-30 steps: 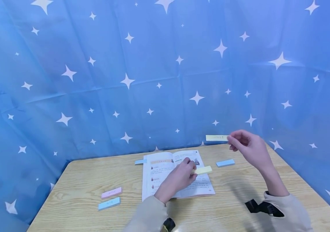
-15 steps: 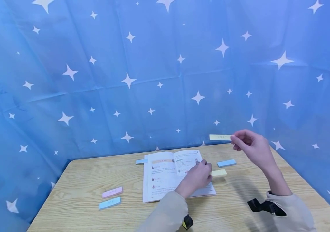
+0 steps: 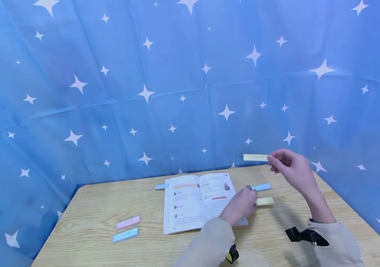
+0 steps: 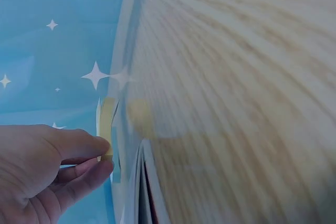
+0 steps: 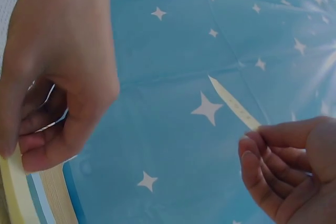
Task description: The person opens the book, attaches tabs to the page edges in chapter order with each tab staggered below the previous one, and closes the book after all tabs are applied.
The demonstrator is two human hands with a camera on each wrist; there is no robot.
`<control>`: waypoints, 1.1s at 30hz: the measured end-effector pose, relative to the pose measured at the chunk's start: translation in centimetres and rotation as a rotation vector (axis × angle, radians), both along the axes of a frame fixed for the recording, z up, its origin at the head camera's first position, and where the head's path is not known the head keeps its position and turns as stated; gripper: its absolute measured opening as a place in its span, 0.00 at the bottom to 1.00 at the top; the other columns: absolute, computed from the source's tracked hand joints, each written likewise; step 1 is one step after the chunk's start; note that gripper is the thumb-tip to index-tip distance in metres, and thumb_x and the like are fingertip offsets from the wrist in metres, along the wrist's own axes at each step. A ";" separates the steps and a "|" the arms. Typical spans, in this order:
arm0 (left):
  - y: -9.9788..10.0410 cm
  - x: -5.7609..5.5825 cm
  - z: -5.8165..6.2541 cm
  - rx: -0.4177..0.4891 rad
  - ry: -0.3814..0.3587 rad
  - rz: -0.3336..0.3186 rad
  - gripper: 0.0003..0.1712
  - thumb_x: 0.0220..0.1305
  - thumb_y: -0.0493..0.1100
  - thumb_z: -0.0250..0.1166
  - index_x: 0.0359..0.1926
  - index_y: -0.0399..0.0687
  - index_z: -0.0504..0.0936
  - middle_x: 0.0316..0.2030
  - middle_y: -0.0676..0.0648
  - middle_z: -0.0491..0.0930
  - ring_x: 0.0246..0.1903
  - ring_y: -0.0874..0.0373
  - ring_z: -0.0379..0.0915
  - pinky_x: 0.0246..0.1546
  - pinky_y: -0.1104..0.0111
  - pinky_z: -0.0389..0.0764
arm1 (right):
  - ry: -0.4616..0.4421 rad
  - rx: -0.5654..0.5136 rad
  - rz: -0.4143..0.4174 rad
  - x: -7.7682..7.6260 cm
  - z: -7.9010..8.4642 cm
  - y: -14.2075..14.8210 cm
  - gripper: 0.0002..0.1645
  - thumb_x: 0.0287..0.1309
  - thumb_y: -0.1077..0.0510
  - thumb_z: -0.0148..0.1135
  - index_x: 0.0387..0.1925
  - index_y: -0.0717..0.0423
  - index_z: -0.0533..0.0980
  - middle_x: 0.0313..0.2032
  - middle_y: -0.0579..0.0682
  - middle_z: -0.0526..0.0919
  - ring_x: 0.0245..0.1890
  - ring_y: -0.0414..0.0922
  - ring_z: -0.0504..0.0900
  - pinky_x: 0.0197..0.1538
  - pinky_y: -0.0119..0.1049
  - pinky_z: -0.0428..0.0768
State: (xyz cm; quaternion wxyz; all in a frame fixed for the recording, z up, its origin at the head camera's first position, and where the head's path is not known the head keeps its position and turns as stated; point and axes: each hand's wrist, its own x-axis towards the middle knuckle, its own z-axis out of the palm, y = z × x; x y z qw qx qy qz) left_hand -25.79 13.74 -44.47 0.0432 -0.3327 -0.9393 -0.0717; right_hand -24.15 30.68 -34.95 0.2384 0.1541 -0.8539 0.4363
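My left hand [image 3: 241,204] pinches a yellow sticky-note pad [image 3: 265,201] by one end, over the table just right of the open book [image 3: 185,202]. Thumb and finger grip this pad [image 4: 107,124] in the left wrist view too. Higher up and to the right, my right hand [image 3: 291,170] holds a single yellow sticky note [image 3: 255,157] by its right end. Handwriting shows on the strip, which points left in front of the curtain. A blue sticky-note pad [image 3: 262,187] lies on the table behind the left hand, partly covered by it.
The wooden table [image 3: 86,204] also bears a pink pad [image 3: 128,222] and a second blue pad [image 3: 125,235] at the left. A blue tab [image 3: 161,186] sticks out of the book's left edge. The starry blue curtain [image 3: 109,92] hangs behind the table.
My left hand has moved right with the yellow pad, from over the book's right page to beyond its edge. My right hand and its note have shifted slightly right.
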 end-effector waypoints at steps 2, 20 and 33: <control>0.4 0.0 -0.3 -0.009 0.004 -0.002 0.08 0.69 0.43 0.67 0.46 0.48 0.85 0.38 0.52 0.78 0.25 0.69 0.67 0.25 0.80 0.72 | -0.006 -0.001 -0.011 0.0 0.0 0.2 0.12 0.71 0.56 0.62 0.44 0.62 0.82 0.29 0.44 0.85 0.27 0.36 0.83 0.32 0.26 0.81; 1.8 0.0 -1.1 -0.004 -0.037 0.018 0.11 0.69 0.43 0.67 0.50 0.50 0.84 0.43 0.52 0.79 0.39 0.68 0.74 0.38 0.80 0.77 | -0.040 -0.012 -0.034 -0.7 -0.5 0.9 0.14 0.71 0.54 0.62 0.45 0.63 0.81 0.29 0.52 0.86 0.26 0.36 0.84 0.32 0.26 0.81; -1.3 1.0 -0.8 -0.030 0.068 0.117 0.19 0.67 0.48 0.67 0.58 0.56 0.82 0.49 0.51 0.76 0.43 0.63 0.73 0.36 0.74 0.78 | -0.127 -0.023 0.018 -2.0 -2.1 0.2 0.16 0.73 0.55 0.59 0.46 0.67 0.79 0.32 0.57 0.84 0.28 0.37 0.84 0.33 0.29 0.83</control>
